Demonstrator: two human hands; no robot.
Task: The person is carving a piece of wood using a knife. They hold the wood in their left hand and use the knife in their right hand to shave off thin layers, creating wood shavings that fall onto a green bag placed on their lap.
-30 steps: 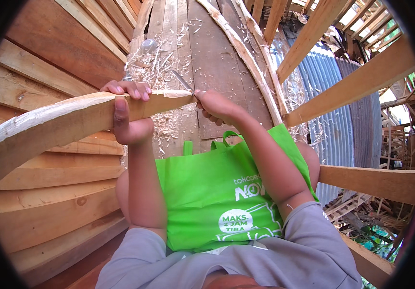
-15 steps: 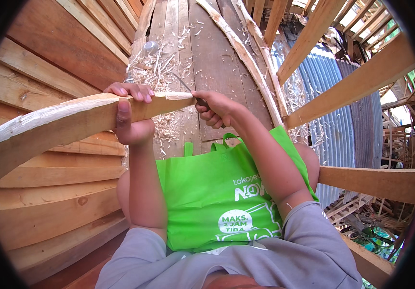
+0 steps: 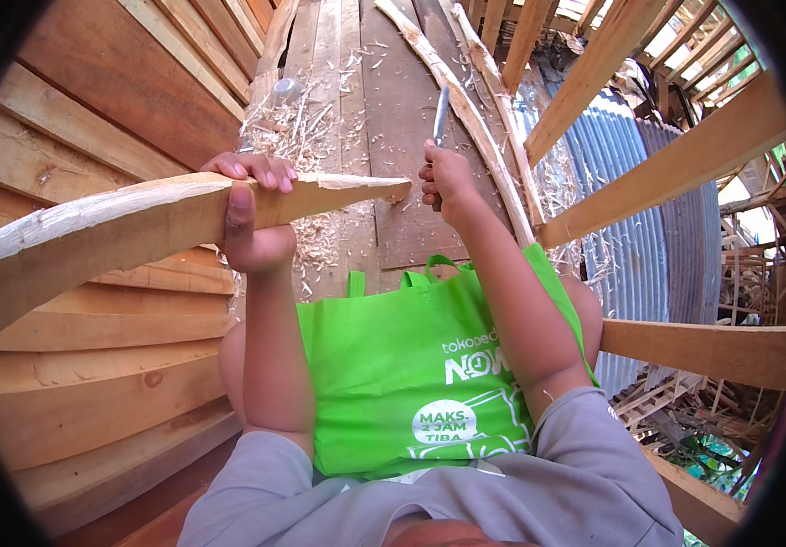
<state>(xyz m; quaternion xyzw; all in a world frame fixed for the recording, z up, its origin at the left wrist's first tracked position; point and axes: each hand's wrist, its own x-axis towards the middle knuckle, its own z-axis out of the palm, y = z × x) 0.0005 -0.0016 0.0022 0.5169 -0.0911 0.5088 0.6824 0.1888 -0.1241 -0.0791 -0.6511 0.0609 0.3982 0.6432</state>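
A long curved piece of wood (image 3: pixel 119 232) reaches in from the left edge, its upper side freshly cut and pale, its right end tapering to a blunt tip. My left hand (image 3: pixel 252 201) grips it near that narrowing end, thumb on the near side and fingers over the top. To the right of the tip, apart from the wood, my right hand (image 3: pixel 448 182) is closed round the handle of a knife (image 3: pixel 441 114). The blade points away from me, over the floorboards. Across my lap lies a green bag (image 3: pixel 393 365) with white print.
Wood shavings (image 3: pixel 306 137) litter the plank floor (image 3: pixel 402 118), with a clear cup (image 3: pixel 285 91) among them. Two peeled poles (image 3: pixel 457 87) lie at the far right. A plank wall (image 3: pixel 92 319) stands at left; wooden rails (image 3: pixel 667 164) and corrugated metal sheets (image 3: pixel 621 219) are at right.
My right hand has moved right, off the wood's tip, and the knife has swung from pointing far left to pointing away from me. My left hand keeps its hold; the wood has barely shifted.
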